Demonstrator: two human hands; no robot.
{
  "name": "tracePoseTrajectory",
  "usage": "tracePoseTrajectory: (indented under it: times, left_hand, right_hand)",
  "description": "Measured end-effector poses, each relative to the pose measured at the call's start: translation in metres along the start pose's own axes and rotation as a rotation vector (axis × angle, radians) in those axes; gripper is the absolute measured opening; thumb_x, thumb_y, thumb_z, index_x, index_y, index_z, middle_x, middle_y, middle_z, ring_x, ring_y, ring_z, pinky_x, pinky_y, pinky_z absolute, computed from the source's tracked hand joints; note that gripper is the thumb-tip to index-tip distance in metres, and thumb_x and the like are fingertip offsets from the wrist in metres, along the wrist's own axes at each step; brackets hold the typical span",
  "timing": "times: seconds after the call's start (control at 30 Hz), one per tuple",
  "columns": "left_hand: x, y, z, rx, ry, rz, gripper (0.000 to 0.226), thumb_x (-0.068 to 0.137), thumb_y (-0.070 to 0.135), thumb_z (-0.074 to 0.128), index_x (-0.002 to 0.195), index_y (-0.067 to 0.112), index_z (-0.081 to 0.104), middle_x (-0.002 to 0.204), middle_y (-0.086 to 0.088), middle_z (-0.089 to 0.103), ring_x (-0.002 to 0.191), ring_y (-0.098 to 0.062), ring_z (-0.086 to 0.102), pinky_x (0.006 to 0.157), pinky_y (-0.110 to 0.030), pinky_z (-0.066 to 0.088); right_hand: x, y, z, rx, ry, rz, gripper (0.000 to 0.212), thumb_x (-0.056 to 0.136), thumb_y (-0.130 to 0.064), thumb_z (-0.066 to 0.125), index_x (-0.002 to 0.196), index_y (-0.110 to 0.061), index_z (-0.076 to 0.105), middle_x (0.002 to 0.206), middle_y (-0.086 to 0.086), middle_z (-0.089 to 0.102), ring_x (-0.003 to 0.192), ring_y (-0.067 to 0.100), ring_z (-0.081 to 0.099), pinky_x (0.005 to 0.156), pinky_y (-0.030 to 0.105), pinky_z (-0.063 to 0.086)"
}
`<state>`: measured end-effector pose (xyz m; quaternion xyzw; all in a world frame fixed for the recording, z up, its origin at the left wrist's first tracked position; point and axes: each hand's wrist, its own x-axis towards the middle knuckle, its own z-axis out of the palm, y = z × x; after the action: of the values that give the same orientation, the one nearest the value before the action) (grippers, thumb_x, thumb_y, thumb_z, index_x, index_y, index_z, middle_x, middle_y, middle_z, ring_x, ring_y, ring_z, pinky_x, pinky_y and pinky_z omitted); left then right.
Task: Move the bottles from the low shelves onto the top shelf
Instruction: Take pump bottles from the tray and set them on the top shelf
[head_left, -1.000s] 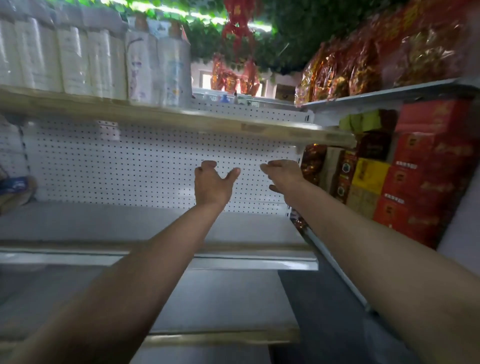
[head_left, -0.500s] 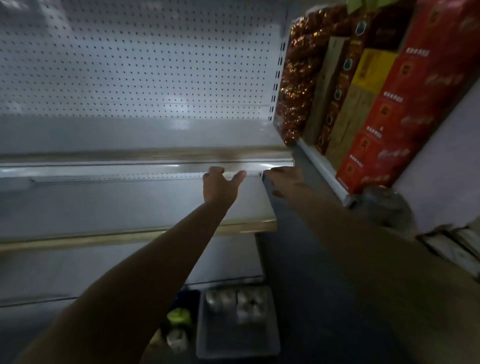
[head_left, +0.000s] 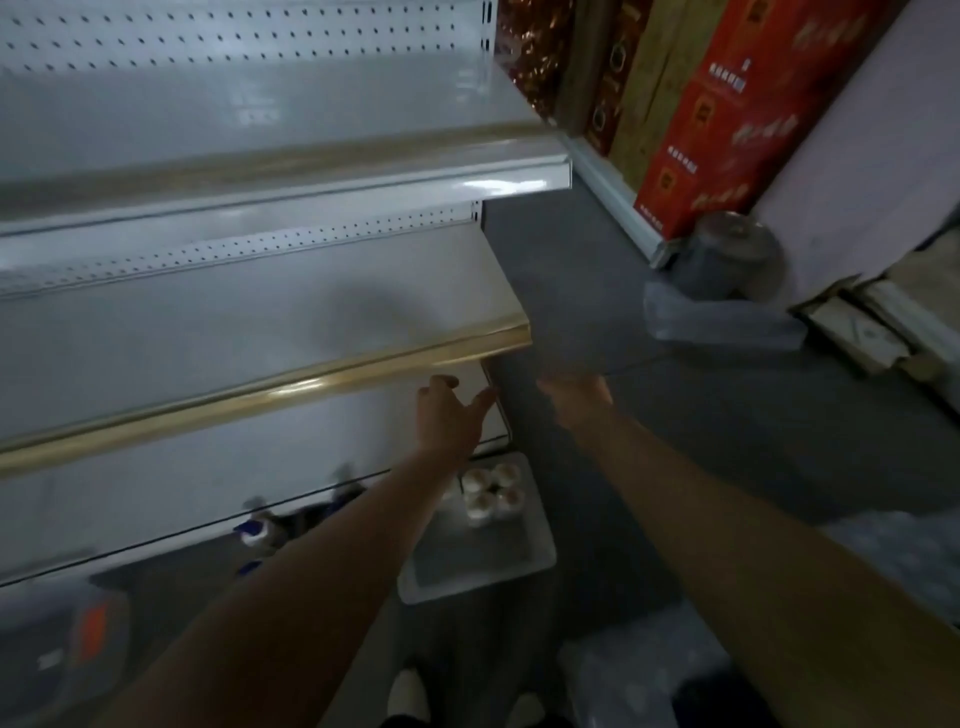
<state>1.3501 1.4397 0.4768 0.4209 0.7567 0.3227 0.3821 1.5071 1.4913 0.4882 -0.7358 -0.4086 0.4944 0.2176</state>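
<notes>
White sheet-metal shelving with a perforated back panel fills the upper left and middle of the frame, its tiers stepping down toward the viewer; the lower shelf with a brass-coloured front strip runs diagonally across the centre left. Dark grey floor takes the middle and right. Red and gold cardboard boxes stand stacked at the upper right, beside a pale wall, with a dull metal pot at their foot.

Both bare forearms reach in from the bottom edge. The left hand hangs just below the right end of the brass-coloured strip, fingers straight and spread, holding nothing. The right hand hovers over the floor just right of the shelf end; its fingers are turned away and blurred, so I cannot tell how they lie, though nothing shows in it.

Below the left wrist, lower centre, a grey plastic tray sits on the floor with four small bottles with pale round caps clustered at its far end, apart from both hands. Blurred blue-and-white bottles lie under the lowest shelf, left of the left forearm
</notes>
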Motion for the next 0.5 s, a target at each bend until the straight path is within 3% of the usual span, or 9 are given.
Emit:
tracePoseTrajectory:
  times: [0.07, 0.17, 0.23, 0.33, 0.37, 0.5]
  left_hand:
    - [0.004, -0.028, 0.016, 0.003, -0.042, -0.022, 0.066, 0.089, 0.045, 0.07, 0.138, 0.008, 0.047, 0.139, -0.014, 0.047, 0.125, -0.029, 0.049, 0.095, -0.029, 0.037]
    - [0.016, -0.073, 0.045, 0.014, -0.081, -0.07, 0.064, 0.089, 0.044, 0.071, 0.137, 0.01, 0.047, 0.139, -0.014, 0.047, 0.123, -0.029, 0.051, 0.095, -0.031, 0.039]
    - [0.02, -0.1, 0.061, 0.007, -0.094, -0.131, 0.062, 0.089, 0.044, 0.07, 0.137, 0.011, 0.047, 0.138, -0.013, 0.047, 0.122, -0.03, 0.052, 0.097, -0.034, 0.041]
    - [0.028, -0.145, 0.089, 0.034, -0.098, -0.178, 0.06, 0.089, 0.043, 0.07, 0.136, 0.01, 0.049, 0.138, -0.014, 0.048, 0.121, -0.031, 0.051, 0.094, -0.033, 0.042]
    - [0.031, -0.161, 0.097, 0.04, -0.096, -0.18, 0.06, 0.089, 0.042, 0.071, 0.135, 0.01, 0.05, 0.137, -0.015, 0.05, 0.12, -0.03, 0.052, 0.091, -0.032, 0.041]
    - [0.05, -0.227, 0.139, 0.036, -0.104, -0.222, 0.066, 0.089, 0.042, 0.072, 0.141, 0.01, 0.047, 0.138, -0.014, 0.053, 0.123, -0.03, 0.053, 0.089, -0.033, 0.042]
  right_hand:
    - [0.019, 0.035, 0.015, -0.007, 0.022, 0.024, 0.014, 0.093, -0.027, 0.069, 0.103, -0.016, 0.069, 0.093, 0.01, 0.063, 0.097, 0.028, 0.061, 0.097, 0.048, 0.055]
    - [0.048, 0.086, 0.041, -0.104, -0.021, 0.048, 0.032, 0.097, -0.027, 0.062, 0.111, 0.0, 0.071, 0.108, 0.024, 0.068, 0.101, 0.033, 0.064, 0.097, 0.049, 0.053]
    - [0.061, 0.111, 0.048, -0.13, -0.047, 0.072, 0.036, 0.101, -0.023, 0.057, 0.122, 0.005, 0.067, 0.111, 0.02, 0.066, 0.097, 0.028, 0.06, 0.089, 0.039, 0.052]
    - [0.09, 0.159, 0.064, -0.098, -0.058, 0.14, 0.029, 0.102, -0.019, 0.057, 0.124, -0.002, 0.066, 0.097, 0.008, 0.059, 0.076, 0.015, 0.054, 0.059, 0.018, 0.048]
    - [0.099, 0.173, 0.07, -0.106, -0.062, 0.151, 0.022, 0.1, -0.021, 0.06, 0.115, -0.006, 0.066, 0.095, 0.009, 0.062, 0.073, 0.015, 0.056, 0.06, 0.019, 0.05]
    - [0.161, 0.248, 0.1, -0.11, -0.056, 0.221, 0.043, 0.088, -0.029, 0.073, 0.117, 0.003, 0.069, 0.117, 0.02, 0.071, 0.101, 0.028, 0.068, 0.081, 0.035, 0.054]
